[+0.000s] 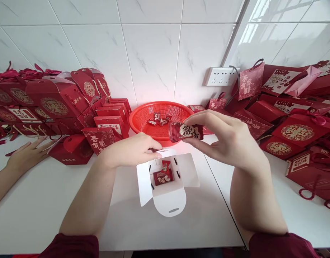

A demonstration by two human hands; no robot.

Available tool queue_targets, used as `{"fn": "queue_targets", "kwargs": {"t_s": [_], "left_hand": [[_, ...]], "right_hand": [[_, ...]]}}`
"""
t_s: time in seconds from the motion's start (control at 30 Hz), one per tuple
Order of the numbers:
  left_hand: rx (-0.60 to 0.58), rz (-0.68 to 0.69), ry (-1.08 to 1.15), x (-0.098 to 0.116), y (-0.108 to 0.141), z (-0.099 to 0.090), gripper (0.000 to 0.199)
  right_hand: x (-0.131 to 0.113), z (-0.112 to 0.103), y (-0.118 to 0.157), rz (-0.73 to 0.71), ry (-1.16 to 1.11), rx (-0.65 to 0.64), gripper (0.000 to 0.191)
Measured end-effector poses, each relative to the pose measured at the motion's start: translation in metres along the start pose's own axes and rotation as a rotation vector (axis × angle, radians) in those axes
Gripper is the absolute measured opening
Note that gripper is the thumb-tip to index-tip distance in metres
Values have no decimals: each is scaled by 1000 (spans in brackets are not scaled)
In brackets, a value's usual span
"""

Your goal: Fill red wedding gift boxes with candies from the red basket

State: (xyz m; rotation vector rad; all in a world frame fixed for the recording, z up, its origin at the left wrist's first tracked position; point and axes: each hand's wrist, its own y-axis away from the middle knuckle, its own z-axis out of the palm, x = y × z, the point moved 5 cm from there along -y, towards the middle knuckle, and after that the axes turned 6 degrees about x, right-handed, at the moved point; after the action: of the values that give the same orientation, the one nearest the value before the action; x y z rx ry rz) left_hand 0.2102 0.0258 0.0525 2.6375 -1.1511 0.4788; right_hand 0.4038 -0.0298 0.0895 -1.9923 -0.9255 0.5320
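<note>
An open box with white inner flaps (169, 204) stands on the white table, with several red wrapped candies (163, 177) inside. My left hand (132, 148) pinches the box's back flap between thumb and fingers. Up and to the right of the box, my right hand (221, 136) holds a red wrapped packet (185, 131) with gold and white lettering by its right part. The packet hangs in front of the right rim of a red plastic basket (139, 123), where several small candies (163, 121) lie.
Stacked red gift boxes (56, 96) fill the left back, near another person's hand (27, 154). More red boxes (296, 130) crowd the right side. A power strip (221, 76) is on the tiled wall. A seam crosses the table (202, 222).
</note>
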Motion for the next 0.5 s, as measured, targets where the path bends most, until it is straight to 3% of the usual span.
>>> {"fn": "queue_targets", "kwargs": {"t_s": [0.5], "left_hand": [[83, 44, 4, -6, -6, -2, 22]], "right_hand": [[-4, 12, -1, 35, -80, -115, 22]]}}
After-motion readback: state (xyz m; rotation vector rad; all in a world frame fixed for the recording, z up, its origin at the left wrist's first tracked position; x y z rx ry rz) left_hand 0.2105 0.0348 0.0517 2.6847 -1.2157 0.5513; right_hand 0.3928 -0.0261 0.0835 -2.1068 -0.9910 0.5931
